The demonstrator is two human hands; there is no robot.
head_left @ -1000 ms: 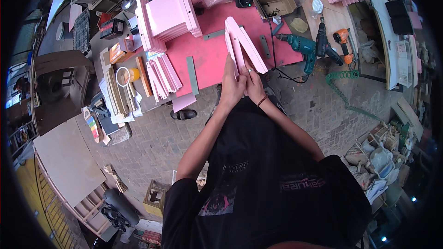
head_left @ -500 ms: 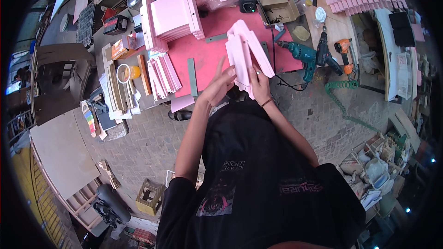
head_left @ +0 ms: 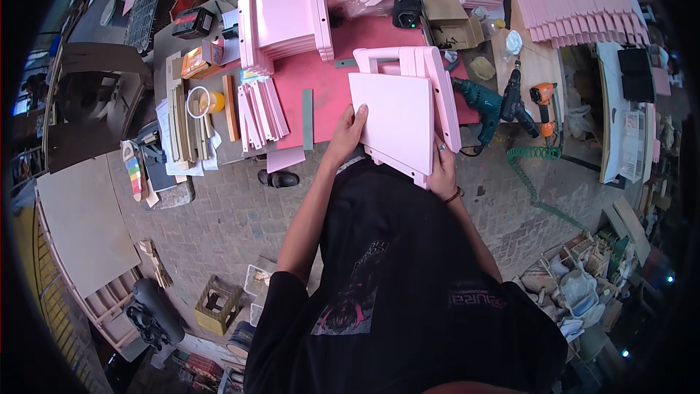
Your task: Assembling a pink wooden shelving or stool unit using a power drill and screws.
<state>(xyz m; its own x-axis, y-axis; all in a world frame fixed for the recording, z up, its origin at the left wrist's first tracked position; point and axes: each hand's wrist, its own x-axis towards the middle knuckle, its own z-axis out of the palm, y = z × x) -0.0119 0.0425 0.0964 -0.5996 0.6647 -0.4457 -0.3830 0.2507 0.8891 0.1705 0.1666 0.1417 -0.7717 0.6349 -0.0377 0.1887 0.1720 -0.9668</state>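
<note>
A pink panel assembly [head_left: 394, 120] is held up over the near edge of the bench, its broad flat face turned toward me. My left hand [head_left: 349, 131] grips its left edge, thumb on the face and the other fingers partly hidden behind. At the lower right corner, my right hand [head_left: 443, 169] is closed round the edge beside a side rail [head_left: 445, 98] with small dark holes. A corded teal drill [head_left: 477, 102] lies on the bench to the right of the assembly.
Similar pink assemblies [head_left: 288, 18] are stacked at the back left, near loose pink strips [head_left: 262, 113]. A grey-green strip [head_left: 308, 118] lies on the red bench top [head_left: 290, 91]. Right stand a black cordless drill [head_left: 516, 106], an orange air tool [head_left: 543, 106] and its coiled green hose [head_left: 532, 153].
The pink assembly has turned from nearly edge-on to show its broad face. My left hand has closed on its left edge; my right hand has moved lower and right.
</note>
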